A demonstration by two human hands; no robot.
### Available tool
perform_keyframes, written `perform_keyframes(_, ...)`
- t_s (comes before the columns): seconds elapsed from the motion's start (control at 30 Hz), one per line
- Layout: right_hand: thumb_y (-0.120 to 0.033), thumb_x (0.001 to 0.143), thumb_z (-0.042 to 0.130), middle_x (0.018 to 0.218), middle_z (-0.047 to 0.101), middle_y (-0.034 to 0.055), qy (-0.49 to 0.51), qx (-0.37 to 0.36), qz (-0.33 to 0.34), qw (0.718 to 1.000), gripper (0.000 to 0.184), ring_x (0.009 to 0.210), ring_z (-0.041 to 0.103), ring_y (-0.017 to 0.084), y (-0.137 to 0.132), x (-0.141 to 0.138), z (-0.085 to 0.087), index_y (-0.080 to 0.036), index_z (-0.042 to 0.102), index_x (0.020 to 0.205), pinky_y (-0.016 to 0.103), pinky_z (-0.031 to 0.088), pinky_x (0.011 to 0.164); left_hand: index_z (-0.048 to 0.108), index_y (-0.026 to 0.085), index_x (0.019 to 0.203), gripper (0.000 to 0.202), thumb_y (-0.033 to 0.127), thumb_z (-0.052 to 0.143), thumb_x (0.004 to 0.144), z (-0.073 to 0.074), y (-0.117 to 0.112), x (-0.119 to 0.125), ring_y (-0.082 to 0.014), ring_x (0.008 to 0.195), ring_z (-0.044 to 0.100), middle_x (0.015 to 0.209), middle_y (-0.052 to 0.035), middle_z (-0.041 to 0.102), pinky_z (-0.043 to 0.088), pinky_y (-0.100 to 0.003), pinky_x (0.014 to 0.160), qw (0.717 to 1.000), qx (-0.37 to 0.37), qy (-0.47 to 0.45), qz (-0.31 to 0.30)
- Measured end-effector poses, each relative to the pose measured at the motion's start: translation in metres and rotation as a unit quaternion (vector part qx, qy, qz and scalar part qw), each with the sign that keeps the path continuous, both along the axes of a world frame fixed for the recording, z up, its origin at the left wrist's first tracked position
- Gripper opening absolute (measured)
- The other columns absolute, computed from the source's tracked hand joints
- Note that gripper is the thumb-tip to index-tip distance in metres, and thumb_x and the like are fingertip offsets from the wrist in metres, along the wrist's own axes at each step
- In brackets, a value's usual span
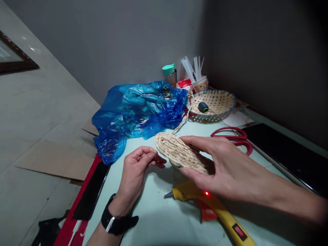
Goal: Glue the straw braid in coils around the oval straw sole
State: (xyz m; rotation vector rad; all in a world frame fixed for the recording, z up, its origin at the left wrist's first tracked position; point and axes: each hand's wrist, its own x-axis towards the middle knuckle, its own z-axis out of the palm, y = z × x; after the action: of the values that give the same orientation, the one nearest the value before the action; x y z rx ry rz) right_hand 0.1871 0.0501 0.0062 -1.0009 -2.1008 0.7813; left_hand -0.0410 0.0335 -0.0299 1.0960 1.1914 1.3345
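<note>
A right hand (230,167) holds a pale oval mat of coiled woven straw (179,152) just above a light green table (153,222). The thumb and fingers spread wide across its rim, tilting it, seemingly to turn its left edge toward the left hand (137,167). That hand's fingers curl narrow beside the edge, nothing visible between them. A yellow glue gun (217,208) lies near, below the mat, its red light lit. A crumpled blue plastic bag (135,112) sits far left.

1. Left hand (137,169): bare, with slim fingers and short nails.
2. Wristwatch (115,222): black, on a broad black strap, with a small pale mark at its edge; worn on the left wrist.
3. Right hand (225,167): bare, as is its forearm (289,201).
</note>
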Motion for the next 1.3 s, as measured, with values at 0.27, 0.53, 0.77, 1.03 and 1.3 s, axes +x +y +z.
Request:
perform_keyframes(0.27, -0.052, 0.089, 0.065, 0.101, 0.070, 0.0032, 0.090, -0.245, 0.140, 0.955, 0.043, 0.092, 0.063, 0.018, 0.014, 0.019, 0.014, -0.017, 0.072, 0.112, 0.023, 0.044, 0.071, 0.070, 0.016, 0.103, 0.015, 0.027, 0.074, 0.092, 0.000, -0.004, 0.000, -0.0170, 0.065, 0.078, 0.083, -0.0051, 0.081, 0.062, -0.025, 0.065, 1.000, 0.005, 0.027, -0.014)
perform_keyframes(0.53, -0.057, 0.086, 0.072, 0.106, 0.070, 0.0070, 0.167, -0.353, 0.190, 0.901, 0.052, 0.081, 0.051, 0.012, 0.018, 0.024, 0.011, -0.014, 0.074, 0.114, 0.024, 0.037, 0.069, 0.061, 0.018, 0.091, 0.016, 0.032, 0.068, 0.096, 0.001, -0.009, 0.001, -0.0157, 0.054, 0.073, 0.066, 0.0033, 0.070, 0.059, -0.023, 0.050, 0.999, 0.030, 0.039, 0.012)
perform_keyframes(0.77, -0.058, 0.088, 0.070, 0.109, 0.071, 0.0110, 0.195, -0.378, 0.205, 0.882, 0.058, 0.078, 0.051, 0.012, 0.020, 0.025, 0.004, -0.014, 0.073, 0.126, 0.023, 0.037, 0.068, 0.052, 0.023, 0.083, 0.027, 0.041, 0.065, 0.098, -0.001, -0.010, 0.002, -0.0093, 0.031, 0.049, 0.046, 0.0127, 0.042, 0.030, -0.016, 0.033, 0.998, 0.042, 0.050, 0.019)
perform_keyframes(1.03, -0.069, 0.083, 0.073, 0.109, 0.069, 0.0135, 0.185, -0.390, 0.224, 0.874, 0.070, 0.080, 0.053, 0.014, 0.019, 0.025, -0.001, -0.015, 0.073, 0.127, 0.024, 0.038, 0.068, 0.047, 0.021, 0.068, 0.040, 0.041, 0.063, 0.100, 0.001, -0.011, 0.001, -0.0052, 0.039, 0.034, 0.045, 0.0100, 0.039, 0.026, -0.019, 0.044, 0.992, 0.088, 0.080, 0.051)
perform_keyframes(1.3, -0.063, 0.081, 0.076, 0.109, 0.069, 0.0114, 0.177, -0.417, 0.227, 0.862, 0.063, 0.086, 0.054, 0.017, 0.016, 0.022, 0.004, -0.017, 0.073, 0.124, 0.024, 0.041, 0.069, 0.062, 0.020, 0.068, 0.025, 0.024, 0.073, 0.091, 0.008, -0.014, 0.008, -0.0115, 0.048, 0.060, 0.055, 0.0029, 0.066, 0.047, -0.022, 0.052, 0.992, 0.092, 0.083, 0.021)
